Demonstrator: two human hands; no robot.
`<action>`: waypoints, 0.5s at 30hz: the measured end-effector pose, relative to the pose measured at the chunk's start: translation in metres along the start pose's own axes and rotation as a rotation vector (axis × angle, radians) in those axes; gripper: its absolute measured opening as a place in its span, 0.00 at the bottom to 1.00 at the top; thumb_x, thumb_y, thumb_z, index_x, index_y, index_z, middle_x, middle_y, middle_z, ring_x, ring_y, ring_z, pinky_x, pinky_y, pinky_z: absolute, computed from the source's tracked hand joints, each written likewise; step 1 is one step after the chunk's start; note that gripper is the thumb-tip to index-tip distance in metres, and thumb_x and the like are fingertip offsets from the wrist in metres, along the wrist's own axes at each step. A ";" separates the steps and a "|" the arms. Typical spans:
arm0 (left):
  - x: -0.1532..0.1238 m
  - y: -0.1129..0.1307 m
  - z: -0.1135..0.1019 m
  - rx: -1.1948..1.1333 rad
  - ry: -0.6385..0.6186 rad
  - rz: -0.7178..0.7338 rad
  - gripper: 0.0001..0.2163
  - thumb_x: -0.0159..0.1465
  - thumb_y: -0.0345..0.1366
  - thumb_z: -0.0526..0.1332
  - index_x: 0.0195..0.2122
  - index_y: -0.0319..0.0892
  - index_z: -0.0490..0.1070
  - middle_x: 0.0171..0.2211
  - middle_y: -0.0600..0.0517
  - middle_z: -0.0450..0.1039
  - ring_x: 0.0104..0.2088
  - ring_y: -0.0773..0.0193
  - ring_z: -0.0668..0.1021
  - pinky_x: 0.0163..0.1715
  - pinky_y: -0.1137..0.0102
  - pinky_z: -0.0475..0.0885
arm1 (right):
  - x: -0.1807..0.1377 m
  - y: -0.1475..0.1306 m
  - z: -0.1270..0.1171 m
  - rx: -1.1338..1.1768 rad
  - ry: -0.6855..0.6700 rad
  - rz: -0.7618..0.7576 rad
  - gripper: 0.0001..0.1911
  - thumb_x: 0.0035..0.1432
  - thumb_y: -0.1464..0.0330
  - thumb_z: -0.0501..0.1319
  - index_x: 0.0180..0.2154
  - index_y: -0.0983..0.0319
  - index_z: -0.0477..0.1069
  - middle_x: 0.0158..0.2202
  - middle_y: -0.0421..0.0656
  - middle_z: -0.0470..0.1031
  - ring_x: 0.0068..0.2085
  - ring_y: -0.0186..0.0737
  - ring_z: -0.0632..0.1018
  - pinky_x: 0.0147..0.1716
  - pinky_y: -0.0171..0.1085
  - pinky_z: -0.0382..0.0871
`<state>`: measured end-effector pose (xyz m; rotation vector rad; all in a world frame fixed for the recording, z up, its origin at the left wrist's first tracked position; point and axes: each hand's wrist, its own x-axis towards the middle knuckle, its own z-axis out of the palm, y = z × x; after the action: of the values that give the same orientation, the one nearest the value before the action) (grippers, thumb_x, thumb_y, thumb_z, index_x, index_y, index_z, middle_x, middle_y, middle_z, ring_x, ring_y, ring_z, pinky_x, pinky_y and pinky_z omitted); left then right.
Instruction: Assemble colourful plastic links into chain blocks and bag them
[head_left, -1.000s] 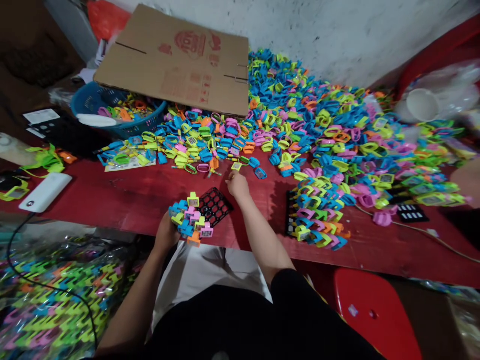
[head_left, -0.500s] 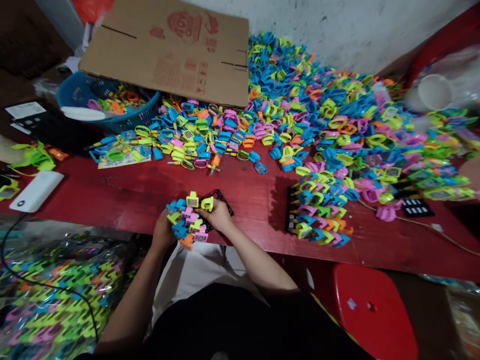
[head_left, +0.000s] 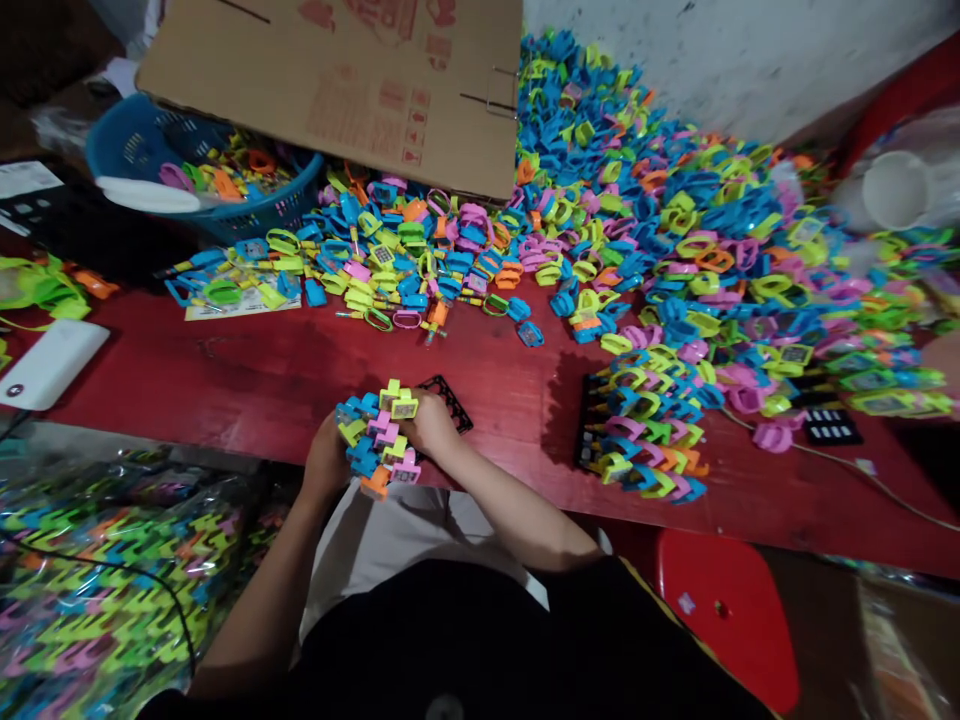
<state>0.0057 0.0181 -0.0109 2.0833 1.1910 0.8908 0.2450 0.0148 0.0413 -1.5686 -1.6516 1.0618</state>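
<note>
My left hand (head_left: pixel 327 455) is closed around the left side of a bunch of coloured toy watches (head_left: pixel 365 455), in blue, yellow, pink and orange, held above the front edge of the table. At the upper right of this bunch, my right hand (head_left: pixel 436 428) is closed on a yellow toy watch (head_left: pixel 405 409), its square face turned up and touching its neighbours. My right fingertips are partly hidden by the watches. Just behind the right hand, a black slotted tray (head_left: pixel 451 402) lies on the red table (head_left: pixel 502 385).
To the right stands a black rack full of toy watches (head_left: pixel 649 425). A large heap of watches (head_left: pixel 630 190) lies along the wall. Farther left are a cardboard box (head_left: pixel 337 90), a blue basket (head_left: pixel 300 190) and a white power bank (head_left: pixel 54 365). A red stool (head_left: pixel 727 620) stands below the table.
The yellow watch in my right hand has turned from edge-on to face-up and moved left against the bunch. The left hand has hardly moved. The whole view has shifted slightly.
</note>
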 end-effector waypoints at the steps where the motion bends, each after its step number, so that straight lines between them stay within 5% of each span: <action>1: -0.001 -0.002 0.001 0.004 -0.001 0.007 0.07 0.62 0.38 0.71 0.42 0.46 0.83 0.46 0.42 0.87 0.48 0.45 0.86 0.51 0.54 0.84 | 0.001 0.000 -0.003 -0.007 -0.017 -0.008 0.09 0.54 0.71 0.78 0.37 0.57 0.83 0.44 0.49 0.89 0.48 0.52 0.87 0.49 0.41 0.78; 6: -0.002 -0.004 0.002 -0.024 -0.060 -0.054 0.13 0.66 0.40 0.70 0.51 0.48 0.83 0.51 0.43 0.87 0.54 0.44 0.86 0.57 0.52 0.83 | 0.021 0.012 -0.039 0.031 -0.258 0.008 0.12 0.50 0.79 0.75 0.34 0.59 0.82 0.35 0.42 0.87 0.36 0.43 0.85 0.39 0.37 0.75; 8: -0.001 -0.003 0.001 -0.021 -0.080 -0.072 0.12 0.66 0.41 0.70 0.50 0.48 0.83 0.51 0.43 0.87 0.53 0.46 0.86 0.57 0.53 0.83 | 0.044 0.018 -0.057 0.030 -0.122 0.055 0.09 0.56 0.77 0.73 0.38 0.59 0.83 0.35 0.43 0.87 0.36 0.44 0.85 0.41 0.38 0.77; 11: 0.001 0.001 -0.001 -0.008 -0.063 -0.070 0.10 0.65 0.42 0.70 0.46 0.48 0.82 0.47 0.44 0.87 0.49 0.46 0.86 0.55 0.54 0.83 | 0.083 0.023 -0.073 -0.114 0.383 0.187 0.09 0.68 0.65 0.71 0.45 0.63 0.83 0.44 0.55 0.87 0.46 0.52 0.86 0.48 0.43 0.80; 13: 0.003 0.005 -0.003 -0.002 -0.039 -0.072 0.09 0.64 0.41 0.70 0.44 0.47 0.82 0.46 0.44 0.87 0.48 0.46 0.86 0.52 0.55 0.83 | 0.102 0.026 -0.077 -0.226 0.461 0.273 0.13 0.68 0.63 0.73 0.46 0.66 0.82 0.49 0.63 0.85 0.50 0.58 0.86 0.52 0.46 0.79; 15: 0.004 0.009 -0.005 0.003 -0.025 -0.075 0.09 0.64 0.40 0.69 0.44 0.47 0.81 0.46 0.44 0.86 0.47 0.47 0.86 0.50 0.57 0.83 | 0.105 0.029 -0.079 -0.274 0.389 0.328 0.08 0.66 0.67 0.72 0.43 0.66 0.83 0.49 0.65 0.85 0.51 0.61 0.86 0.54 0.48 0.78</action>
<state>0.0082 0.0185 0.0000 2.0325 1.2496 0.8264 0.3169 0.1287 0.0448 -2.1245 -1.3415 0.6374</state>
